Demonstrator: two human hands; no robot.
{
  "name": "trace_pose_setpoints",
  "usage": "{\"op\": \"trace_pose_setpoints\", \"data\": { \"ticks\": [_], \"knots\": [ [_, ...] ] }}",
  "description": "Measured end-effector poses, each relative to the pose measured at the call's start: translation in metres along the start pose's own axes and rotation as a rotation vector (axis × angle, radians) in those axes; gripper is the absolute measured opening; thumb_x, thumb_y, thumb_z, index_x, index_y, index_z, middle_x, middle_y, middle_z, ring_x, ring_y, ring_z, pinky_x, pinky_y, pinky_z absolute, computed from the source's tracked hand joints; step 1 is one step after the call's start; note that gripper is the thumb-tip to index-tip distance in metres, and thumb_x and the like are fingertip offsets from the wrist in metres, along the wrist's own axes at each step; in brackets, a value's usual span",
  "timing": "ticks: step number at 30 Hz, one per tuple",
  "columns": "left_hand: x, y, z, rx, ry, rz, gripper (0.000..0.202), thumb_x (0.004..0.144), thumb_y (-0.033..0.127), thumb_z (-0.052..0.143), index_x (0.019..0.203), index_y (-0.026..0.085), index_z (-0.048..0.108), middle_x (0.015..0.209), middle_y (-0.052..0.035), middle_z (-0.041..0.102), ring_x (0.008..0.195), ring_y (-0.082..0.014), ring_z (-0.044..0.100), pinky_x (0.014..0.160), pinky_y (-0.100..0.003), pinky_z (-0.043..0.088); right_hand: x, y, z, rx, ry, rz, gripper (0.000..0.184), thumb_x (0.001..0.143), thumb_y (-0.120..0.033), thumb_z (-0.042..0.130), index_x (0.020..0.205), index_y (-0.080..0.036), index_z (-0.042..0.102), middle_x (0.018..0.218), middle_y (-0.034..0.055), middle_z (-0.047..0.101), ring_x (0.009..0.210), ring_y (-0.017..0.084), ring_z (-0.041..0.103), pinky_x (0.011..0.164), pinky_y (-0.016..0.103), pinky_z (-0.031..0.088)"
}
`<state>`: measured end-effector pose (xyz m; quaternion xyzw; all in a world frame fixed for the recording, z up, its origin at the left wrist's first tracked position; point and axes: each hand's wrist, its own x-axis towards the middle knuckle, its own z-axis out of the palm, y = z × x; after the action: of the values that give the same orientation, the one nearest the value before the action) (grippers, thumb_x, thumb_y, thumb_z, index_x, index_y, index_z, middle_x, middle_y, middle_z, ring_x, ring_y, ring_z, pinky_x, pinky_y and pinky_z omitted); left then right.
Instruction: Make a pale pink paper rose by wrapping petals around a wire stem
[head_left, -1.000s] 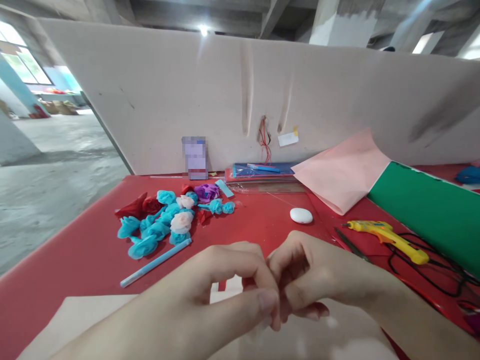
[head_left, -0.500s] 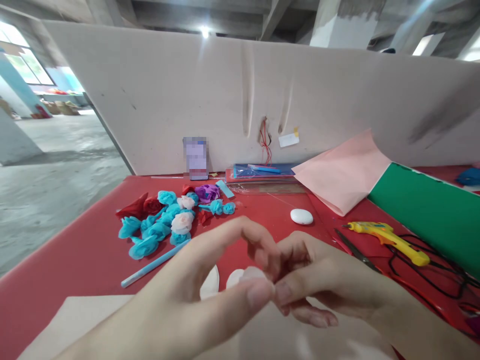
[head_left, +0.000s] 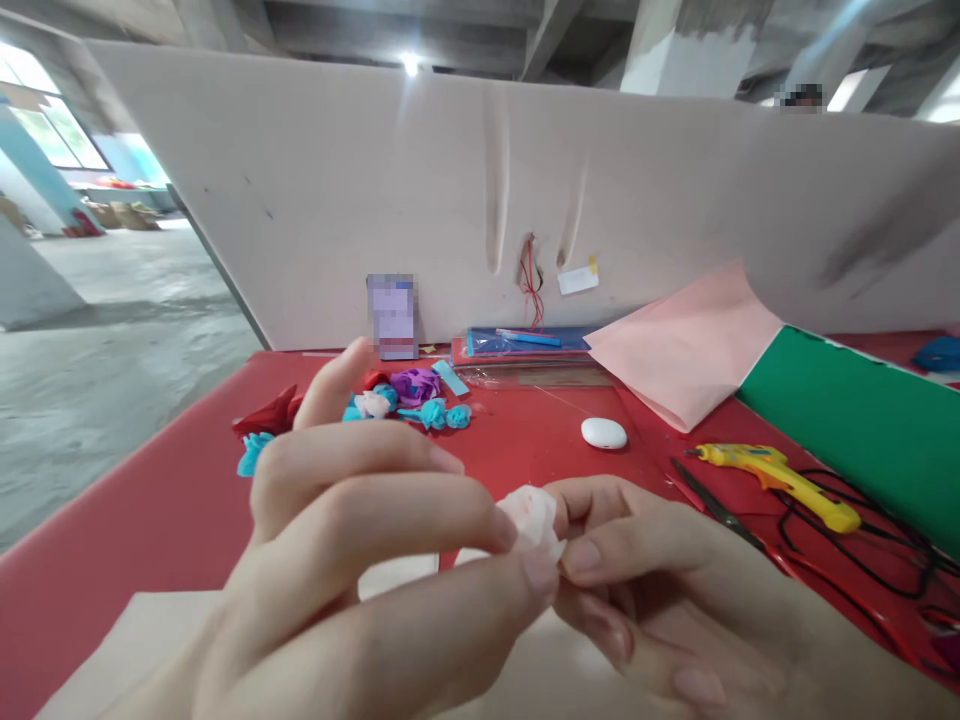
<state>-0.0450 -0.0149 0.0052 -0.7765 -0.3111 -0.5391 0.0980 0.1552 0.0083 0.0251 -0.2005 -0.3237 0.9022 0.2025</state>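
Note:
Between my two hands is a small pale pink paper flower (head_left: pixel 529 515), its petals gathered at the base. My left hand (head_left: pixel 375 560) pinches its lower left side with thumb and a finger, while the index finger is raised. From the other side, my right hand (head_left: pixel 652 570) grips the flower's base between thumb and fingers. Below them lies a sheet of pale paper (head_left: pixel 142 640) with cut pale pieces (head_left: pixel 397 577) on it, partly hidden by my left hand.
Blue, red and purple paper flowers (head_left: pixel 416 388) lie at the back left. A white oval case (head_left: pixel 604 433) sits mid-table. To the right are scissors (head_left: pixel 724 505), a yellow glue gun (head_left: pixel 780 480) with black cord, pink paper (head_left: pixel 686 345) and a green sheet (head_left: pixel 847 430). A phone (head_left: pixel 394 318) leans on the white board.
My left hand has turned, its fingers now up and across, covering many blue flowers. The pale paper flower now shows between both hands. A head appears behind the board at top right.

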Motion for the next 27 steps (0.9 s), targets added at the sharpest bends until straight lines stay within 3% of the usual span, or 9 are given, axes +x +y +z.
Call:
{"op": "trace_pose_setpoints", "data": {
  "ticks": [5,9,10,11,13,14,16,21,27],
  "knots": [
    [0.000,-0.013,-0.007,0.029,0.056,-0.048,0.038,0.075,0.035,0.056,0.110,0.047,0.057,0.075,0.0053,0.066,0.098,-0.0263,0.055,0.106,-0.055,0.034,-0.001,0.003,-0.001,0.012,-0.062,-0.050,0.012,0.083,-0.015,0.055,0.094,-0.011,0.059,0.059,-0.0022,0.060,0.030,0.002,0.045,0.030,0.010,0.036],
    [-0.004,-0.040,-0.028,0.233,-0.129,0.476,0.045,0.062,0.033,0.071,0.103,0.048,0.061,0.068,0.0108,0.065,0.084,-0.0217,0.058,0.108,-0.037,0.041,-0.001,0.004,-0.002,0.037,-0.081,-0.073,0.013,0.083,-0.015,0.056,0.094,-0.009,0.060,0.057,-0.0024,0.060,0.029,0.000,0.042,0.031,0.009,0.035],
    [-0.009,-0.048,-0.034,0.260,-0.172,0.485,0.044,0.058,0.031,0.075,0.097,0.047,0.064,0.068,0.0130,0.066,0.077,-0.0195,0.059,0.107,-0.035,0.043,-0.001,0.004,-0.002,0.042,-0.078,-0.077,0.014,0.083,-0.014,0.055,0.094,-0.009,0.060,0.057,-0.0025,0.059,0.029,0.000,0.041,0.030,0.009,0.034],
    [-0.015,-0.056,-0.041,0.245,-0.159,0.405,0.038,0.057,0.034,0.077,0.092,0.047,0.065,0.070,0.0154,0.068,0.069,-0.0172,0.060,0.107,-0.036,0.043,-0.001,0.004,-0.002,0.039,-0.070,-0.078,0.014,0.083,-0.014,0.055,0.095,-0.009,0.061,0.057,-0.0025,0.059,0.029,0.000,0.041,0.030,0.009,0.033],
    [-0.030,-0.071,-0.055,0.068,-0.110,-0.127,0.028,0.050,0.033,0.083,0.069,0.046,0.067,0.060,0.0208,0.067,0.054,-0.0113,0.061,0.108,-0.039,0.042,-0.002,0.004,-0.001,0.029,-0.053,-0.079,0.012,0.083,-0.014,0.055,0.093,-0.010,0.061,0.058,-0.0028,0.059,0.029,0.000,0.040,0.030,0.010,0.031],
    [-0.038,-0.077,-0.060,0.047,-0.171,-0.237,0.025,0.052,0.034,0.083,0.066,0.047,0.066,0.057,0.0224,0.066,0.052,-0.0096,0.062,0.112,-0.041,0.036,-0.002,0.004,0.000,0.016,-0.038,-0.079,0.010,0.083,-0.014,0.055,0.091,-0.011,0.061,0.058,-0.0031,0.058,0.029,0.000,0.040,0.030,0.010,0.030],
    [-0.053,-0.088,-0.069,0.058,-0.138,-0.132,0.027,0.050,0.030,0.085,0.066,0.045,0.068,0.059,0.0202,0.069,0.052,-0.0116,0.065,0.112,-0.050,0.034,-0.003,0.005,0.003,-0.014,-0.008,-0.080,0.006,0.083,-0.015,0.057,0.087,-0.013,0.061,0.057,-0.0038,0.057,0.029,-0.001,0.038,0.031,0.010,0.029],
    [-0.070,-0.092,-0.074,0.049,-0.181,-0.197,0.022,0.055,0.034,0.083,0.066,0.043,0.066,0.064,0.0228,0.069,0.063,-0.0128,0.068,0.113,-0.056,0.025,-0.001,0.009,0.010,-0.020,0.095,-0.134,0.004,0.081,-0.016,0.061,0.080,-0.015,0.058,0.056,-0.0059,0.055,0.028,-0.003,0.031,0.028,0.010,0.023],
    [-0.042,-0.061,-0.056,0.052,-0.186,-0.205,0.021,0.060,0.032,0.082,0.066,0.044,0.066,0.066,0.0232,0.068,0.063,-0.0091,0.063,0.119,-0.047,0.008,0.002,0.016,0.012,-0.116,0.188,-0.162,0.018,0.079,-0.028,0.068,0.077,-0.017,0.053,0.057,-0.0058,0.055,0.034,0.000,0.044,0.032,0.009,0.028]
  ]
}}
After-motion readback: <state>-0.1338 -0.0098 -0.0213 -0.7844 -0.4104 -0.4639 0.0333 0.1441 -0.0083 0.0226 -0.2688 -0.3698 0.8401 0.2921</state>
